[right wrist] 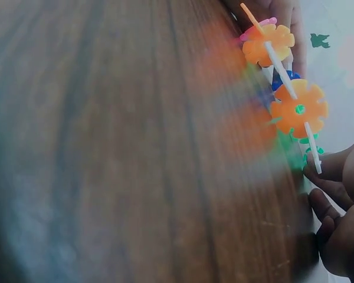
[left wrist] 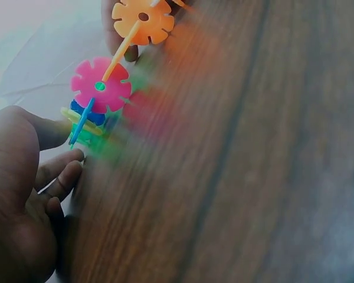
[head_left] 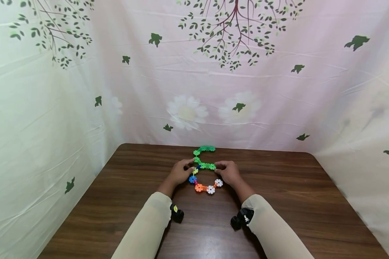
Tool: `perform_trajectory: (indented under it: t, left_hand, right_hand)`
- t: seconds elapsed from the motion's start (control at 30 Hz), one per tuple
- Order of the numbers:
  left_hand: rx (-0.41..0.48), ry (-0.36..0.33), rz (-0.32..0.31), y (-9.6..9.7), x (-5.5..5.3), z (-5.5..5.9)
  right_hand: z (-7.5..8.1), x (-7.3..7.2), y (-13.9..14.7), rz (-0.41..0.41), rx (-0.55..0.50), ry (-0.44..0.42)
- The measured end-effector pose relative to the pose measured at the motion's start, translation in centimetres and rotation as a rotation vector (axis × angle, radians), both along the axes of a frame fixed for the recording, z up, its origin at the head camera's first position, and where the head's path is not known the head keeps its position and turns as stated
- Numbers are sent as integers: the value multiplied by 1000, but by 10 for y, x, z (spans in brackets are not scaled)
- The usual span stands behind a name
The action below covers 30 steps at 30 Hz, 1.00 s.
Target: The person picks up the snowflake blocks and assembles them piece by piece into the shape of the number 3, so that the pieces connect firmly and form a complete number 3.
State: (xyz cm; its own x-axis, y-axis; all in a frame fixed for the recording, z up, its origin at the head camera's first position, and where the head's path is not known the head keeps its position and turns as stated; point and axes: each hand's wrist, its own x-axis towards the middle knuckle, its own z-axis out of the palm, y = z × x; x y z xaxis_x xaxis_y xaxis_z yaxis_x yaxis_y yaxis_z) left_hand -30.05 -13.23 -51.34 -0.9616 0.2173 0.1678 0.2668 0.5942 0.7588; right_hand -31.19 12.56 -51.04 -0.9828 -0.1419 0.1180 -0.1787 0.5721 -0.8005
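Note:
A chain of flower-shaped interlocking discs (head_left: 199,187) lies on the table in a curved, digit-like outline. Green discs (head_left: 207,166) make up its far part; yellow, blue, pink, orange and white ones curve round the near part. At the left side, my left hand (head_left: 179,173) pinches the chain near the yellow disc (head_left: 195,171), its thumb and forefinger curled there. My right hand (head_left: 230,173) grips the end of the green row between thumb and forefinger. In the right wrist view, an orange disc (right wrist: 300,109) partly hides the green pieces by the right fingertips.
The brown wooden table (head_left: 278,201) has its far edge just behind the chain. A printed cloth (head_left: 207,82) with leaves and flowers hangs behind and at both sides. Dark cameras (head_left: 177,214) are strapped to both wrists.

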Motion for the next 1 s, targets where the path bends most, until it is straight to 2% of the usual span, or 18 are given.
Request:
perform_trajectory:
  t: [0.1,0.33,0.77,1.0]
  left_hand:
    - [13,9,-6,0,-1,-1]
    - [31,-27,1,0,1,0]
    - [45,1,-16,0,3,3]
    - [53,25,-7,3,9,3]
  right_hand:
    - [0,0,-1,1,9,2]
    - [2,1,-2,10,5,-9]
    - [5,2,-3,-1,10,3]
    - [7,1,-1,13,16,13]
